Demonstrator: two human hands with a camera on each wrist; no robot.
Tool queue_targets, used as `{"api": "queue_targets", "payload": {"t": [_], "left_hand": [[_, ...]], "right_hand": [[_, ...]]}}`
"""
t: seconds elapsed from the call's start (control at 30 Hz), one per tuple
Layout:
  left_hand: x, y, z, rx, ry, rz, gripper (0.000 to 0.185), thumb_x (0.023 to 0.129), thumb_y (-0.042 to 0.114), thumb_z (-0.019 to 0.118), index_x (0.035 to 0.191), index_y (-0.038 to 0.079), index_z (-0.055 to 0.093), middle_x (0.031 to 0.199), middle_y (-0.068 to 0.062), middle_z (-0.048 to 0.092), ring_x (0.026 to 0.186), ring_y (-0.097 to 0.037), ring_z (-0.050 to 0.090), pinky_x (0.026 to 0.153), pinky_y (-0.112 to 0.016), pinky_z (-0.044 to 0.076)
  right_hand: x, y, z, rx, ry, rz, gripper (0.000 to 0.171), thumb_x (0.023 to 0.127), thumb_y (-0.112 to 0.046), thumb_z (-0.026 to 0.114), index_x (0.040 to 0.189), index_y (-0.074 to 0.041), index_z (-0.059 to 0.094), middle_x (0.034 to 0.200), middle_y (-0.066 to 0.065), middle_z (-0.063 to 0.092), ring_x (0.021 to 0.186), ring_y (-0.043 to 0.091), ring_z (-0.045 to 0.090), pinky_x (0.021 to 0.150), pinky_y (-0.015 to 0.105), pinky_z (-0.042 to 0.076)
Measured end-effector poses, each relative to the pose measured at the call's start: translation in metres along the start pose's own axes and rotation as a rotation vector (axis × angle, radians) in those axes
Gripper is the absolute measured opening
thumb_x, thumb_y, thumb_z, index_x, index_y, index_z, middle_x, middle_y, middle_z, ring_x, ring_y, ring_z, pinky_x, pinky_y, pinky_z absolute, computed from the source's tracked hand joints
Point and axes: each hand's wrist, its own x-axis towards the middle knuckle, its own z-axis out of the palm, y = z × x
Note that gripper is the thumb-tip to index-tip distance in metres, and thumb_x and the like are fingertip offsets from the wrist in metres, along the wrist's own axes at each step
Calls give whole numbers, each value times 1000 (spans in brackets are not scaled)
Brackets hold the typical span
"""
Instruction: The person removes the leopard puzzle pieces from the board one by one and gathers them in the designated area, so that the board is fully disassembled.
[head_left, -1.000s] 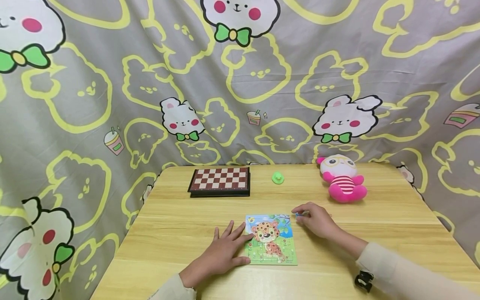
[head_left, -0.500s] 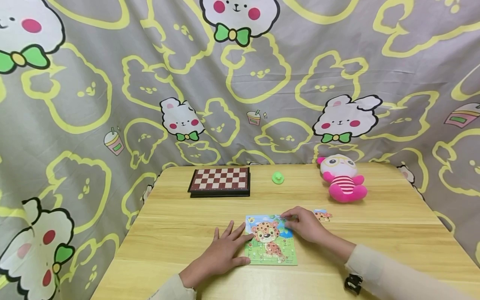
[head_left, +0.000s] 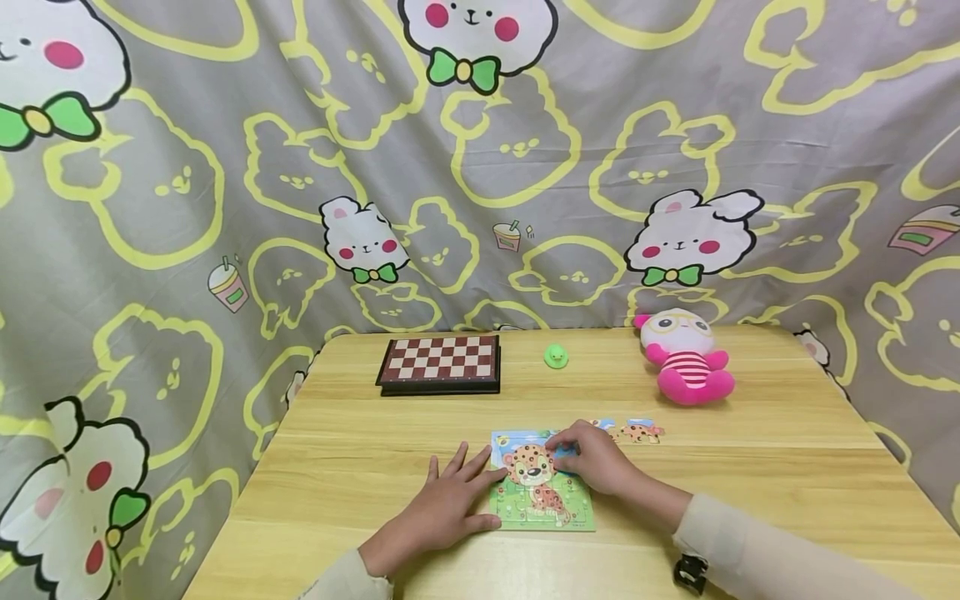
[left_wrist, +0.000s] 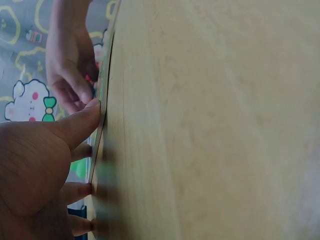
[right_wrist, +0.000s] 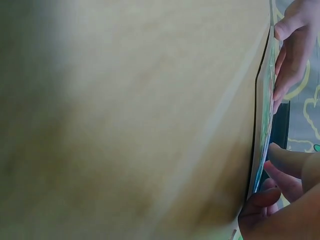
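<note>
A square jigsaw puzzle (head_left: 517,507) with a spotted cub on grass and blue sky lies flat on the table. My left hand (head_left: 447,504) rests at its left edge, fingers spread, one fingertip over the picture and the thumb at the lower left; the left wrist view also shows this left hand (left_wrist: 40,172) at the edge. On the upper right of the puzzle, my right hand (head_left: 600,462) touches the picture with thumb and curled fingers. Whether it pinches a piece is hidden, in the right wrist view too. Loose puzzle pieces (head_left: 643,432) lie just beyond that hand.
A folded chessboard (head_left: 442,360) stands at the back left of the wooden table (head_left: 337,467). A small green duck toy (head_left: 556,357) sits at the back middle. To the back right is a pink and white plush toy (head_left: 686,362). A patterned curtain (head_left: 465,308) hangs behind.
My right hand has moved left from the loose pieces, over the puzzle's upper right corner, and further in on the picture. More loose pieces now show behind it. The left hand has stayed still.
</note>
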Motion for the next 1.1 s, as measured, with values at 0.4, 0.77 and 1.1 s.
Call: {"api": "queue_targets", "payload": {"t": [0.4, 0.77, 1.1], "left_hand": [[0, 0, 0, 3, 2, 4, 69, 89, 67, 49, 151, 39, 34, 163, -2, 17, 147, -45, 12, 99, -81, 15], [0, 0, 0, -5, 2, 7, 69, 89, 66, 50, 151, 39, 34, 163, -3, 17, 147, -44, 11, 99, -81, 15], [0, 0, 1, 2, 7, 11, 69, 89, 66, 50, 151, 38, 35, 163, -3, 17, 146, -46, 12, 99, -81, 15]], "right_hand": [[1, -5, 4, -52, 6, 26, 19, 76, -7, 82, 90, -18, 75, 86, -2, 56, 79, 13, 50, 70, 26, 43], [0, -9, 4, -93, 30, 48, 23, 74, -9, 84, 84, -25, 72, 101, 1, 48, 87, 16, 48, 78, 36, 45], [0, -9, 4, -109, 31, 62, 27, 73, -10, 85, 84, -29, 70, 98, -3, 51, 89, 14, 48, 79, 37, 45]]}}
